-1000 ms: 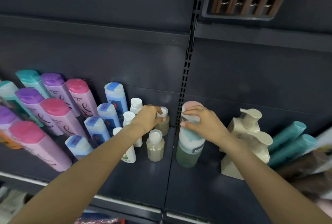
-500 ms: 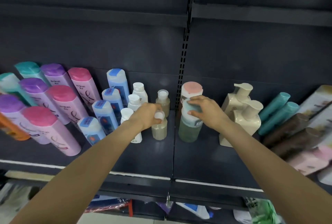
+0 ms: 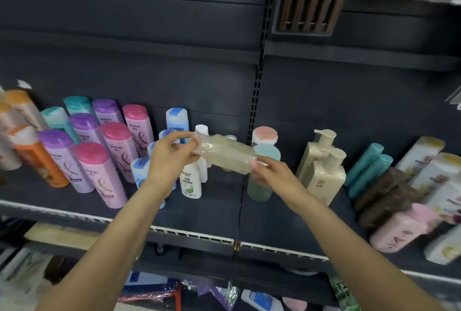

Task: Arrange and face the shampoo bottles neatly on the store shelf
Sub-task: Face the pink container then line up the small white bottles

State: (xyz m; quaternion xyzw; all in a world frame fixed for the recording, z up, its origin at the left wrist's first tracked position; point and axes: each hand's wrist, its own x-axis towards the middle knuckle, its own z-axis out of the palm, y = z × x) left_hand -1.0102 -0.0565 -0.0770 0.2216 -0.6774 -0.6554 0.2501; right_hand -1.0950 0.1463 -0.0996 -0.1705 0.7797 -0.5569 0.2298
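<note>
Above the shelf (image 3: 212, 213), both hands pinch a small beige bottle (image 3: 224, 155) sideways: left hand (image 3: 169, 158) at nine o'clock by the cap, right hand (image 3: 272, 173) at four o'clock on the base; it looks light, slick plastic.

A small beige bottle (image 3: 224, 152) is held lying sideways above the shelf (image 3: 214, 213), gripped at its cap end by the left hand (image 3: 169, 158) and at its base by the right hand (image 3: 272, 176). At 9 o'clock from it, pink bottles (image 3: 99, 173) and blue bottles (image 3: 177, 121) are ranked. At 3 o'clock, cream pump bottles (image 3: 324, 171) are seen. A green bottle (image 3: 260, 189) is stood at 5 o'clock.
</note>
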